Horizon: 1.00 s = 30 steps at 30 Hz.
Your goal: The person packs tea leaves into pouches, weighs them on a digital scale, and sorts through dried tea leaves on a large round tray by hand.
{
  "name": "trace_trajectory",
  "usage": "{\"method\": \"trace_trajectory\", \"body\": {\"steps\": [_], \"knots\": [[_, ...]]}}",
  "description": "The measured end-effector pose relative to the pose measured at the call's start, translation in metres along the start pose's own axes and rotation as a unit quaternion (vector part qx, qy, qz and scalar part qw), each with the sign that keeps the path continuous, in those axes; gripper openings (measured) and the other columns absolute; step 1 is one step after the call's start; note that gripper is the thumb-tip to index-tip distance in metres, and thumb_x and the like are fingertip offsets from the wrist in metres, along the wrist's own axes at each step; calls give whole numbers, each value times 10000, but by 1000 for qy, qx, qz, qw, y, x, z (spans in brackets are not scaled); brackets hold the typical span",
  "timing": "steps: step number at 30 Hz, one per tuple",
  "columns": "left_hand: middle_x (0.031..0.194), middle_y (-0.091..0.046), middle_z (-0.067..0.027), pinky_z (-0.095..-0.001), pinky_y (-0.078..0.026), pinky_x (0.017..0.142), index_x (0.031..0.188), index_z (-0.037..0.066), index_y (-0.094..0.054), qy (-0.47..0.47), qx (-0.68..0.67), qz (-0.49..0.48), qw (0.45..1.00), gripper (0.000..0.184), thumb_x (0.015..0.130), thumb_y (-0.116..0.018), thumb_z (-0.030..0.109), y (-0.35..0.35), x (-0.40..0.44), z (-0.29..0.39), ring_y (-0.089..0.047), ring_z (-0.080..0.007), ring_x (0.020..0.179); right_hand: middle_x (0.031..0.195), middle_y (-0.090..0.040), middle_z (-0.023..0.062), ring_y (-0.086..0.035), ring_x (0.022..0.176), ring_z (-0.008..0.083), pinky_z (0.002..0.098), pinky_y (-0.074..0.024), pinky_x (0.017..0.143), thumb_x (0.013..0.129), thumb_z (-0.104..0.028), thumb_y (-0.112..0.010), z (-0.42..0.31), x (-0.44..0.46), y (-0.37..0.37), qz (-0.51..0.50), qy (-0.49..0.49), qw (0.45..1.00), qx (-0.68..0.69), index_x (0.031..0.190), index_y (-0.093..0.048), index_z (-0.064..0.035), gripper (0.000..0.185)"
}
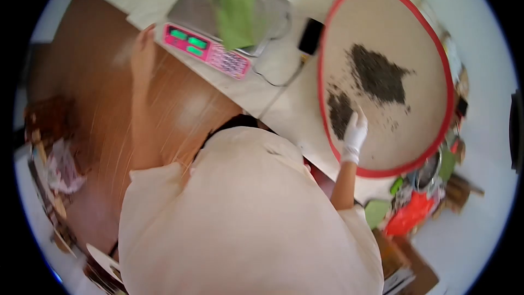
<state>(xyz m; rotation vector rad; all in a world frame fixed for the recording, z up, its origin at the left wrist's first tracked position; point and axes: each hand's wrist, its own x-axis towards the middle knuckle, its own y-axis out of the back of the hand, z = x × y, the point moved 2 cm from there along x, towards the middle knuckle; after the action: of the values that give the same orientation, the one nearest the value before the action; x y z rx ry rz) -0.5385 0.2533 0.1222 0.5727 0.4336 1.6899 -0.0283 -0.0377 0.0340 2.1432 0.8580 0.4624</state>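
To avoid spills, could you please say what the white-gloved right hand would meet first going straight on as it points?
The right hand would probably meet the larger dark heap of loose material first, though depth is unclear.

The single head-worn camera looks forward and steeply down, so near that the pale shirt (251,213) fills the lower middle of its view. Its wide, bowed field, round with black corners, also reaches the left hand (144,41), the right hand (356,132), the table (300,109) and the brown floor (103,71), all farther off.
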Motion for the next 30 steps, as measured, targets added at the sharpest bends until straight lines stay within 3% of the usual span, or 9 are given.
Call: {"method": "trace_trajectory", "body": {"steps": [3,6,11,15,18,20,24,28,30], "knots": [[1210,-620,-103,-284,-386,977,1239,51,-595,64,-14,-66,996,376,988,-463,297,-17,-16,-35,-547,-190,1131,1215,-592,198,-534,1156,349,399,-384,1031,918,-188,-529,63,-6,3,104,-50,993,-34,1191,-594,-7,334],[1200,-627,-102,-283,-383,972,1223,42,-613,80,4,-144,986,380,987,-467,302,-47,-43,-63,-546,-171,1120,1375,-457,226,-413,1294,354,423,-332,1077,929,-331,-488,158,-24,-9,88,-160,967,-179,1325,-478,-29,498],[1165,-645,-97,-285,-382,978,1205,10,-615,78,24,-290,954,408,991,-469,325,-87,-116,-44,-561,-171,1103,1391,-380,291,-370,1269,444,469,-294,1074,919,-329,-489,189,-23,-40,98,-184,964,-166,1353,-401,5,555],[1128,-660,-100,-277,-410,931,1181,0,-623,49,82,-335,937,381,987,-486,298,-107,-149,-22,-579,-159,1050,1381,-381,282,-359,1261,454,502,-271,1062,915,-303,-519,147,12,-70,129,-42,984,-113,1348,-395,-3,541],[916,-659,-40,-244,-448,759,1192,12,-619,70,140,-360,920,372,989,-497,299,-114,-162,-17,-573,-104,819,1382,-391,252,-377,1258,425,481,-291,1054,898,-285,-545,113,38,-97,70,43,995,-58,1334,-407,-13,532],[645,-495,55,-205,-330,505,1174,26,-632,72,116,-361,923,336,987,-504,274,-119,-169,-20,-401,-27,556,1386,-398,231,-390,1255,411,467,-308,1051,879,-271,-559,59,50,-84,-50,45,997,-33,1323,-428,-21,527],[573,-347,105,-203,-205,430,1159,33,-640,72,91,-361,925,313,984,-511,259,-126,-177,-27,-278,6,479,1379,-431,224,-399,1272,390,441,-305,1082,904,-260,-535,30,38,-111,-47,164,984,-48,1346,-442,-55,496],[602,-398,90,-204,-248,442,1171,18,-631,97,104,-360,922,331,982,-515,265,-136,-187,-5,-318,-8,498,1394,-429,208,-388,1301,374,441,-290,1100,878,-213,-537,27,19,-86,-134,183,972,56,1342,-458,-64,495],[621,-424,82,-203,-261,450,1176,13,-627,105,112,-355,922,337,981,-518,266,-141,-194,10,-326,-9,510,1368,-456,217,-416,1281,373,447,-310,1089,856,-157,-550,45,13,-56,-95,173,975,100,1323,-485,-62,481]]}}
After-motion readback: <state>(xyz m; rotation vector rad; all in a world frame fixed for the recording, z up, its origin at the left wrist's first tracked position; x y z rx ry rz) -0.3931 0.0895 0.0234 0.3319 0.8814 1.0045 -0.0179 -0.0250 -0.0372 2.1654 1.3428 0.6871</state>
